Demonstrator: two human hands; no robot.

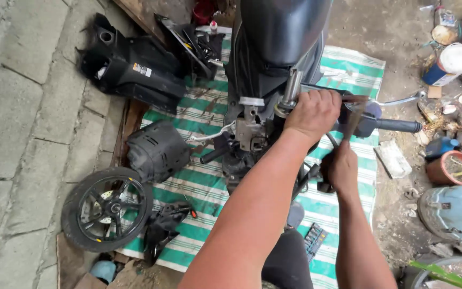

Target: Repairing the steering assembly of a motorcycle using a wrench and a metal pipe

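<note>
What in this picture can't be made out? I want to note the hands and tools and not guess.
Head view only:
- Right hand: blurred by motion; the thin tool it swings is only a streak, kind unclear.
- Left hand: covers the handlebar middle; its grip underneath is hidden.
- Scooter: top cut off by the upper edge.
- Socket set: too small to tell its pieces.
- Wheel: its brake side detail is too small.

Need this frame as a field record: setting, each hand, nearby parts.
setting: stripped scooter on a green striped mat, outdoors
left hand: left hand grips the handlebar near the steering stem
right hand: right hand lower, holds a blurred tool; kind unclear
nearby: loose wheel, black body panels, socket set
</note>
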